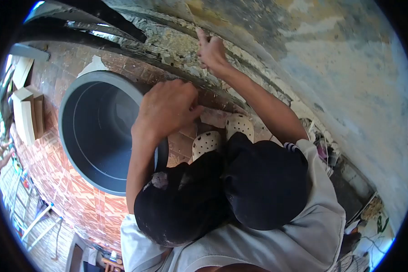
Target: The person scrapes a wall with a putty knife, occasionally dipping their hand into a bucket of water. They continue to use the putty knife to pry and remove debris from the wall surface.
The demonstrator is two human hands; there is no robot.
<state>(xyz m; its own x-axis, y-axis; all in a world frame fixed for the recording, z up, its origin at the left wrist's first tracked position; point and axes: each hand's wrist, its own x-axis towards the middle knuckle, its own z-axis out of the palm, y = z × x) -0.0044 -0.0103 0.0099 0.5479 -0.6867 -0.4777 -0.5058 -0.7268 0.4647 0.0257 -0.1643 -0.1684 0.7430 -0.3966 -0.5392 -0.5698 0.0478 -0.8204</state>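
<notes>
My left hand [167, 106] is beside the right rim of a large grey plastic tub [69, 131]. Its fingers curl downward and the thumb stands off to the right; anything beneath the fingers is hidden. Farther out, my right hand [211, 52] is at the rough ledge [170, 43] along the foot of the wall. There the index finger points along the ledge while the other fingers are folded in. Whether something small sits in that grip cannot be made out. Crumbled mortar and rubble cover the ledge. The tub's inside shows no contents apart from a pale patch of light.
A stained plaster wall [340, 68] rises on the right. Dark beams [99, 20] jut in at upper left. Cardboard pieces [25, 113] lie left of the tub on patterned floor tiles [95, 208]. My cream clogs [206, 144] are between my knees and the ledge. Debris [326, 152] lies at right.
</notes>
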